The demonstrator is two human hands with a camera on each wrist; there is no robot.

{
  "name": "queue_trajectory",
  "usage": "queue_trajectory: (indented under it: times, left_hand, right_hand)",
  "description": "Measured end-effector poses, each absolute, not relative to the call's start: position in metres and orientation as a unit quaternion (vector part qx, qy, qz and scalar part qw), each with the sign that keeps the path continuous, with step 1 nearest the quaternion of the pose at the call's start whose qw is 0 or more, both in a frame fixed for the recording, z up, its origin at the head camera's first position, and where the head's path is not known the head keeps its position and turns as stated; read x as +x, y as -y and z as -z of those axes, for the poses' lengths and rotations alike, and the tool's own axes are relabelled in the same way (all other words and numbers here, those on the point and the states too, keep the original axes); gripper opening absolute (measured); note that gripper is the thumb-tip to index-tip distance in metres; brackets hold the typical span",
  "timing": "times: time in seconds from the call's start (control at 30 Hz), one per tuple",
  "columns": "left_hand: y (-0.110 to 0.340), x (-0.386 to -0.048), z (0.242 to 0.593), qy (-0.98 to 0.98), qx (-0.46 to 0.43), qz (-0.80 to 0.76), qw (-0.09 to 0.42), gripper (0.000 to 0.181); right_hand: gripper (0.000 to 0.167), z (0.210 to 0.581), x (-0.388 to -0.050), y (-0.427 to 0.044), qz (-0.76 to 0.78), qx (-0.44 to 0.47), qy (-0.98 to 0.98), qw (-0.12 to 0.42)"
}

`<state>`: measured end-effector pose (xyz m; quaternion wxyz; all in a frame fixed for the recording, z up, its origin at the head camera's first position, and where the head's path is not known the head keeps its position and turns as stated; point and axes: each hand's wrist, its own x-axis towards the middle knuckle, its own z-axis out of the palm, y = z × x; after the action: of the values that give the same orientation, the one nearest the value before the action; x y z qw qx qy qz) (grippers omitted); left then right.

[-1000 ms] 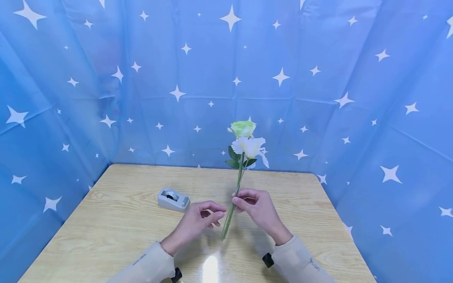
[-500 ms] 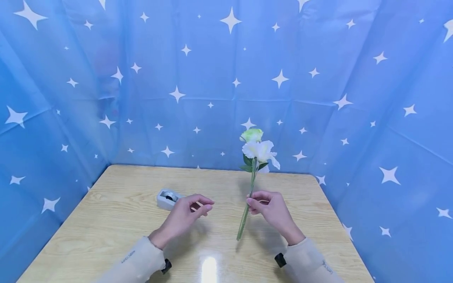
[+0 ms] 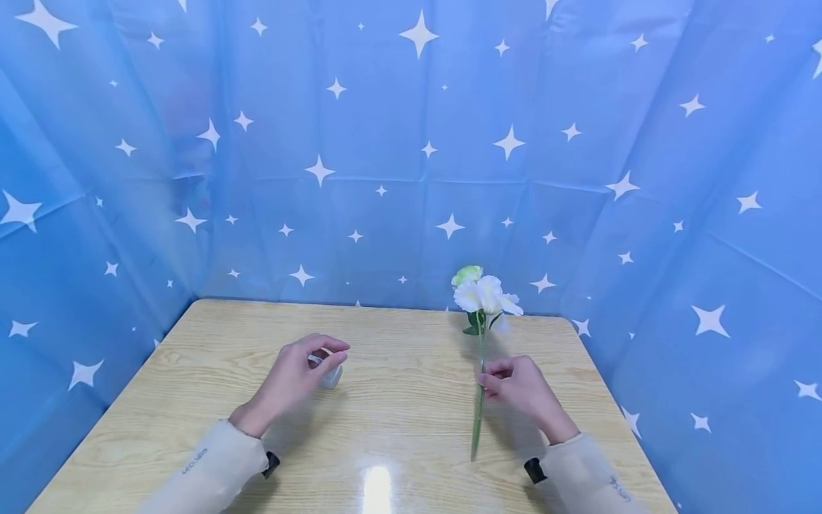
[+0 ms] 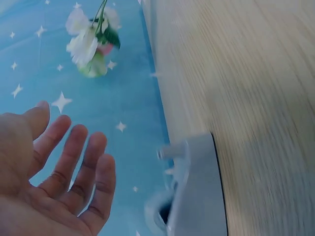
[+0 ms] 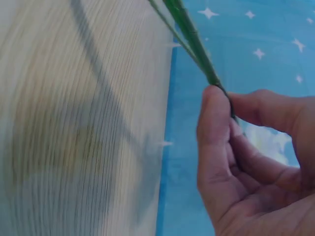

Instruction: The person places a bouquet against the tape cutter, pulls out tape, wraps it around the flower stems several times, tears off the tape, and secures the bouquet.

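My right hand (image 3: 523, 389) pinches a small bunch of flowers by its green stems (image 5: 194, 44), between thumb and fingertips, above the right side of the table. The bunch stands nearly upright, with white blooms (image 3: 486, 294), a pale green bloom (image 3: 467, 275) and dark green leaves (image 3: 474, 323). On the left, my left hand (image 3: 292, 378) hovers with relaxed, slightly bent fingers and holds nothing. Below it sits a grey tape dispenser (image 3: 331, 377), mostly hidden by that hand in the head view. The left wrist view shows the dispenser (image 4: 199, 191) apart from the fingers (image 4: 101, 182).
A light wood-grain table (image 3: 398, 407) carries the dispenser. Blue curtains (image 3: 385, 143) with white stars hang behind it and along both sides. A bright reflection lies on the table's near middle.
My left hand has moved left, away from the stems to over the tape dispenser. My right hand has moved right with the flowers, which now sit lower.
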<state>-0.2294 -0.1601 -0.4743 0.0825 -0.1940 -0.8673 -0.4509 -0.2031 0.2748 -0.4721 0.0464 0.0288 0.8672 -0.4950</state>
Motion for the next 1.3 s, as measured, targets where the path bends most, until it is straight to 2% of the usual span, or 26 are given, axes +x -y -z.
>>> queue_trajectory:
  times: [0.4, 0.87, 1.3]
  left_hand:
    - [0.195, -0.239, 0.484, 0.903, -0.169, 0.370, 0.135, 0.029]
    - [0.220, -0.241, 0.494, 0.950, -0.171, 0.239, 0.108, 0.073]
    - [0.227, -0.241, 0.500, 0.961, -0.159, 0.213, 0.071, 0.090]
  right_hand:
    - [0.014, 0.480, -0.206, -0.305, 0.438, 0.054, -0.893, 0.084]
    - [0.012, 0.487, -0.204, -0.320, 0.398, 0.068, -0.909, 0.107]
    - [0.020, 0.486, -0.198, -0.322, 0.396, 0.063, -0.910, 0.109]
